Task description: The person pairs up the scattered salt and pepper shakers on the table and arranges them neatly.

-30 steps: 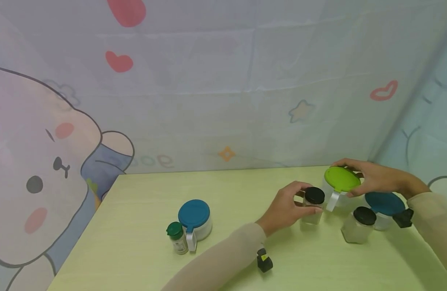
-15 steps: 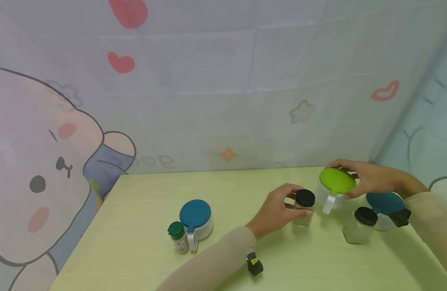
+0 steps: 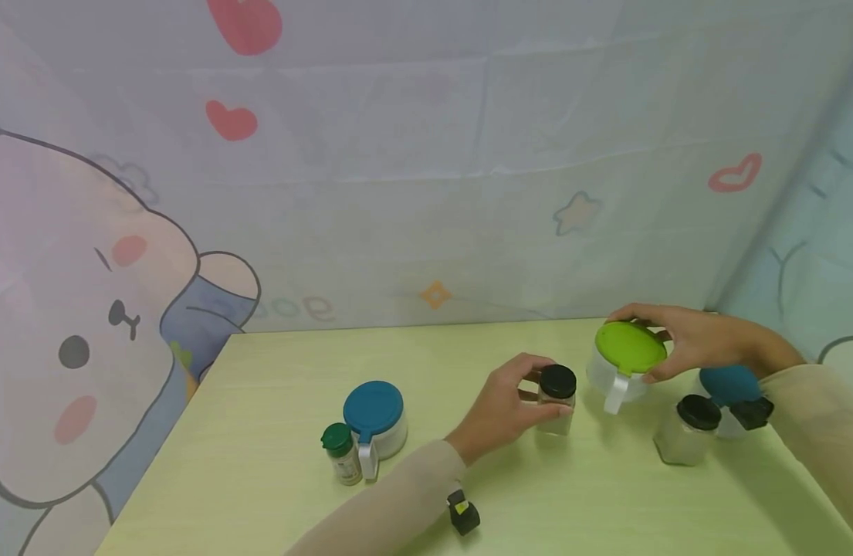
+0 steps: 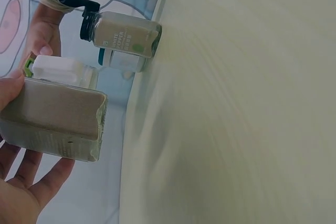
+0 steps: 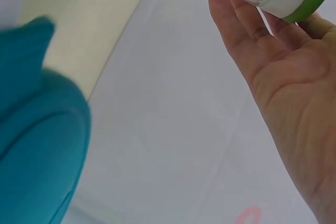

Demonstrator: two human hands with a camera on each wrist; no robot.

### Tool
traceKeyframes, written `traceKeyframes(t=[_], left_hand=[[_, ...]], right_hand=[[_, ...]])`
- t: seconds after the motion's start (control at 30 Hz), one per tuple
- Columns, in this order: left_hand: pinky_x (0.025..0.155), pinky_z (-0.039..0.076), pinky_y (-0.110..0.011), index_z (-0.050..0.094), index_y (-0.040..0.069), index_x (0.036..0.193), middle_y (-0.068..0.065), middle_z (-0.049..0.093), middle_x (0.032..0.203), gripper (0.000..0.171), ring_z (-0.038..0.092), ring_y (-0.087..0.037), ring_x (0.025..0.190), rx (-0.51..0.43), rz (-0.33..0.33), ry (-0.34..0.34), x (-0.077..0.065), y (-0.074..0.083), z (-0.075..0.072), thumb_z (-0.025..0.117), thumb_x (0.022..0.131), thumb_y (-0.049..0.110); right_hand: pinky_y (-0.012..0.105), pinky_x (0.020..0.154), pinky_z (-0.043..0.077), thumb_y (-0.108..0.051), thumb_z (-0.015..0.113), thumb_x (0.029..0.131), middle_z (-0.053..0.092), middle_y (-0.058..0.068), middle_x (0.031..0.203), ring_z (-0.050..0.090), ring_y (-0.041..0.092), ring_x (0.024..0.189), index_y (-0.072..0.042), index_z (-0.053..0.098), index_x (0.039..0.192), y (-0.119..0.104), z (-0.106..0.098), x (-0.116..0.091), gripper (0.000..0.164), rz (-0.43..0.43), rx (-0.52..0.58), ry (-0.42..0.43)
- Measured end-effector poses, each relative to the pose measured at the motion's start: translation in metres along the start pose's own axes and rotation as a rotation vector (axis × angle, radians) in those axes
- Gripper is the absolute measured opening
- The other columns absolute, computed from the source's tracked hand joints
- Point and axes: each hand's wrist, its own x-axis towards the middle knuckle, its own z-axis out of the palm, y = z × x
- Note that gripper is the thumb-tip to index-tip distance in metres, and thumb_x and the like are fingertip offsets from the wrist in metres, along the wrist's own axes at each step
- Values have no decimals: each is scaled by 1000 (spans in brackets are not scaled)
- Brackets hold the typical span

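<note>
My left hand [image 3: 492,409] grips a square, clear spice jar [image 3: 557,382] between thumb and fingers. It has a black lid, and greyish powder fills it in the left wrist view. Just to its right, my right hand [image 3: 700,341] holds a white seasoning pot [image 3: 631,347] by its sides, fingers behind and thumb in front. The pot's lid is lime green, and its white handle points toward me. In the right wrist view, the fingers [image 5: 247,35] reach under the pot's green rim [image 5: 310,1]. Both held things are close over the table.
Below my right forearm stand another black-lidded jar [image 3: 686,434], labelled white pepper [image 4: 126,38], and a blue-lidded pot [image 3: 730,384], partly covered by the sleeve. At left, a second blue-lidded pot [image 3: 373,409] stands beside a green-capped shaker [image 3: 341,455]. A printed curtain [image 3: 398,193] hangs behind.
Both hands have moved left together, carrying the spice jar and the green-lidded pot. The other jar, the two blue-lidded pots and the shaker have stayed in place.
</note>
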Motion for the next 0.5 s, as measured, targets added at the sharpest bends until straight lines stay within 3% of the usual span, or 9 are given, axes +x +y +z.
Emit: traceKeyframes(t=[0.23, 0.5], left_hand=[[84, 60, -24, 61, 13, 127, 1, 65, 118, 52, 63, -5, 107, -8, 2, 14, -8, 3, -9, 87, 82, 14], [85, 60, -24, 61, 14, 127, 2, 65, 117, 52, 64, -5, 106, 17, 9, 19, -15, 4, -18, 86, 82, 16]], right_hand=[[32, 91, 55, -30, 88, 80, 56, -6, 129, 55, 8, 112, -24, 48, 141, -5, 2, 8, 73, -35, 16, -18], [33, 91, 55, -32, 89, 79, 57, -8, 129, 55, 8, 111, -25, 48, 141, -12, 3, 13, 75, -51, 5, -25]])
